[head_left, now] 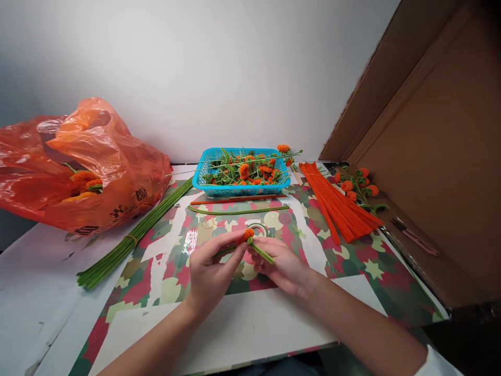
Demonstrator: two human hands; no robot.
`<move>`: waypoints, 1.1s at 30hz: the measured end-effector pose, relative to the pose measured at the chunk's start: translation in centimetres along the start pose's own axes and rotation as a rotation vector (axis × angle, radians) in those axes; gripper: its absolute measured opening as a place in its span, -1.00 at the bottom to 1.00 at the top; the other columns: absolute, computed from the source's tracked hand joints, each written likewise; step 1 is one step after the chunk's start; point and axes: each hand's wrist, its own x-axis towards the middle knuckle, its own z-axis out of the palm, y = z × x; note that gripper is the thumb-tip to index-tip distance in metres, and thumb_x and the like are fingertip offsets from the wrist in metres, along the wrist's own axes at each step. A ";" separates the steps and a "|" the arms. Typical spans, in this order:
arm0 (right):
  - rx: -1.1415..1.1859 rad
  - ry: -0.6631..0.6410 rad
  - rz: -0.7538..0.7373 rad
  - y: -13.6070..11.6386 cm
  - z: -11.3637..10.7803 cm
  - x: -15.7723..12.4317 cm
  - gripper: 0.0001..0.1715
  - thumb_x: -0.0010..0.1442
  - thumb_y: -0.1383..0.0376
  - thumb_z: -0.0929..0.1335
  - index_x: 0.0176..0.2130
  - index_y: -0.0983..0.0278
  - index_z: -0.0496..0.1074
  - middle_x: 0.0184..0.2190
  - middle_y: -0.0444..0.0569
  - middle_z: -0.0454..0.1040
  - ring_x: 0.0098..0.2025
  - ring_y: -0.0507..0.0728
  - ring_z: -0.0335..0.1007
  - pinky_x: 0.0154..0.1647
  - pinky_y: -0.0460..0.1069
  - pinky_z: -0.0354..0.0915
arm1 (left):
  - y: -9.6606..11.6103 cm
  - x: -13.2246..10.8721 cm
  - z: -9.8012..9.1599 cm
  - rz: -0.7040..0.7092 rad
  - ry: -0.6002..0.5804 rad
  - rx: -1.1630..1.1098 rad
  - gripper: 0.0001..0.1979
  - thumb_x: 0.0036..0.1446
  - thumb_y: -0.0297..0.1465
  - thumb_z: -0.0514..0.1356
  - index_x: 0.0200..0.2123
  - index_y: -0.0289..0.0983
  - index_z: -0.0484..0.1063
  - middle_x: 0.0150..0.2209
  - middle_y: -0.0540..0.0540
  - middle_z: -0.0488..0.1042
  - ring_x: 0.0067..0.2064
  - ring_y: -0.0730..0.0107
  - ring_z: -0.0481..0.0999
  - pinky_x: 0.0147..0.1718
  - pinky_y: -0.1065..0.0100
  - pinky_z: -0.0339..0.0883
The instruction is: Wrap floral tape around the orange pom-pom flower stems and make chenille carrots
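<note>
Close above the patterned tabletop my two hands meet in the middle. My left hand (211, 269) pinches a small orange fuzzy flower (248, 235), and a green length shows behind its fingers. My right hand (284, 263) is closed around a green pipe cleaner (262, 251), whose end touches the underside of the flower. Some of my right fingers are hidden behind it. Just beyond the hands lies a roll of tape (260, 228). Farther off, a green pipe cleaner strip (238, 210) and thin orange-red sticks (238, 199) lie crosswise.
A blue basket (199, 180) of orange flowers and green stems stands at the back. An orange plastic bag (129, 162) and a green pipe cleaner bundle (135, 237) are left. Orange pipe cleaners (336, 203), finished flowers (352, 188), a utility knife (417, 237) and a cardboard panel (442, 130) are right.
</note>
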 end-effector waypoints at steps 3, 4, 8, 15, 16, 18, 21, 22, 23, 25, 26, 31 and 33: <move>-0.285 0.163 -0.267 -0.5 -0.4 -0.1 -0.71 0.03 0.10 0.43 -0.44 0.28 0.42 -0.49 -0.12 0.32 -0.46 0.00 0.20 -0.47 -0.09 0.16 | 0.0 0.7 0.1 -0.364 -0.008 -0.179 -0.64 -0.10 -0.29 0.40 -0.18 -0.24 0.51 -0.30 -0.09 0.61 -0.28 0.24 0.61 -0.29 0.30 0.52; -0.381 0.222 -0.370 -0.7 -0.5 -0.1 -0.74 0.07 0.11 0.40 -0.40 0.26 0.44 -0.46 -0.11 0.34 -0.44 0.01 0.21 -0.46 -0.08 0.18 | -0.1 1.0 0.1 -0.456 -0.033 -0.251 -0.57 -0.12 -0.27 0.41 -0.15 -0.25 0.46 -0.34 -0.08 0.60 -0.32 0.26 0.61 -0.31 0.32 0.51; -0.697 0.285 -0.673 -1.1 -1.0 -0.2 -0.80 0.15 0.23 0.35 -0.20 0.19 0.51 -0.34 -0.09 0.40 -0.36 0.04 0.25 -0.33 -0.04 0.26 | -0.4 1.5 0.0 -0.649 -0.151 -0.430 -0.42 -0.15 -0.26 0.43 -0.06 -0.26 0.30 -0.47 -0.03 0.56 -0.45 0.35 0.59 -0.41 0.41 0.46; -0.879 0.214 -0.833 -0.4 -0.7 0.0 -0.90 0.13 0.37 0.35 -0.39 0.22 0.49 -0.39 -0.08 0.42 -0.28 0.08 0.35 -0.25 0.00 0.29 | -0.7 1.3 -0.2 -0.665 -0.216 -0.435 -0.40 -0.13 -0.26 0.42 -0.03 -0.24 0.27 -0.51 0.07 0.49 -0.55 0.49 0.51 -0.51 0.51 0.38; -0.884 0.236 -0.849 -0.4 -0.7 0.1 -0.90 0.13 0.38 0.35 -0.41 0.22 0.47 -0.40 -0.08 0.43 -0.29 0.09 0.34 -0.26 0.00 0.29 | -0.7 1.3 -0.2 -0.633 -0.238 -0.430 -0.43 -0.14 -0.27 0.42 -0.06 -0.24 0.31 -0.45 0.03 0.52 -0.48 0.45 0.54 -0.48 0.48 0.41; -0.895 0.278 -0.873 -0.4 -0.7 0.1 -0.90 0.11 0.39 0.36 -0.43 0.23 0.44 -0.42 -0.08 0.42 -0.31 0.08 0.33 -0.30 -0.01 0.27 | -0.7 1.2 -0.1 -0.546 -0.300 -0.400 -0.53 -0.14 -0.32 0.42 -0.14 -0.27 0.39 -0.29 -0.08 0.56 -0.27 0.32 0.58 -0.36 0.42 0.47; -0.914 0.305 -0.901 -0.4 -0.8 0.0 -0.90 0.10 0.39 0.36 -0.45 0.24 0.41 -0.43 -0.09 0.41 -0.34 0.07 0.30 -0.35 -0.03 0.23 | -0.6 1.0 0.1 -0.443 -0.334 -0.334 -0.71 -0.08 -0.35 0.39 -0.25 -0.28 0.48 -0.19 -0.15 0.56 -0.08 0.20 0.53 -0.19 0.35 0.48; -0.923 0.309 -0.908 -0.4 -0.8 0.0 -0.90 0.10 0.39 0.35 -0.46 0.24 0.40 -0.43 -0.09 0.40 -0.35 0.07 0.29 -0.35 -0.03 0.23 | -0.5 0.9 0.1 -0.428 -0.322 -0.325 -0.73 -0.07 -0.35 0.38 -0.26 -0.28 0.49 -0.19 -0.15 0.56 -0.08 0.19 0.54 -0.20 0.34 0.49; -0.933 0.314 -0.914 -0.4 -0.8 0.0 -0.89 0.10 0.39 0.35 -0.46 0.23 0.39 -0.44 -0.10 0.39 -0.36 0.07 0.29 -0.35 -0.03 0.22 | -0.4 0.8 0.2 -0.421 -0.305 -0.324 -0.73 -0.07 -0.34 0.38 -0.25 -0.28 0.50 -0.19 -0.15 0.57 -0.11 0.18 0.55 -0.23 0.32 0.50; -0.956 0.325 -0.914 -0.4 -0.8 -0.1 -0.88 0.10 0.38 0.34 -0.47 0.23 0.37 -0.46 -0.11 0.38 -0.36 0.07 0.28 -0.34 -0.02 0.21 | -0.2 0.7 0.3 -0.415 -0.279 -0.321 -0.70 -0.07 -0.33 0.38 -0.22 -0.27 0.52 -0.18 -0.16 0.57 -0.17 0.17 0.57 -0.34 0.32 0.52; -0.967 0.328 -0.914 -0.4 -0.7 -0.2 -0.87 0.10 0.38 0.33 -0.48 0.23 0.37 -0.46 -0.11 0.38 -0.37 0.07 0.28 -0.33 -0.02 0.21 | -0.1 0.7 0.3 -0.405 -0.267 -0.309 -0.68 -0.08 -0.33 0.38 -0.20 -0.27 0.53 -0.18 -0.16 0.58 -0.20 0.18 0.58 -0.38 0.33 0.52; -1.011 0.319 -0.924 -0.5 -0.7 -0.3 -0.84 0.09 0.40 0.33 -0.51 0.24 0.34 -0.48 -0.13 0.35 -0.36 0.06 0.27 -0.30 -0.01 0.19 | -0.1 0.4 0.0 -0.254 -0.249 -0.148 -0.74 -0.03 -0.34 0.34 -0.21 -0.23 0.60 -0.23 -0.15 0.60 -0.28 0.22 0.58 -0.37 0.32 0.53; -1.015 0.316 -0.916 -0.5 -0.7 -0.3 -0.84 0.08 0.41 0.33 -0.52 0.25 0.33 -0.50 -0.13 0.34 -0.37 0.06 0.26 -0.30 -0.02 0.19 | -0.1 0.4 -0.1 -0.163 -0.259 -0.059 -0.78 0.00 -0.36 0.31 -0.22 -0.20 0.61 -0.24 -0.14 0.60 -0.30 0.25 0.57 -0.39 0.34 0.53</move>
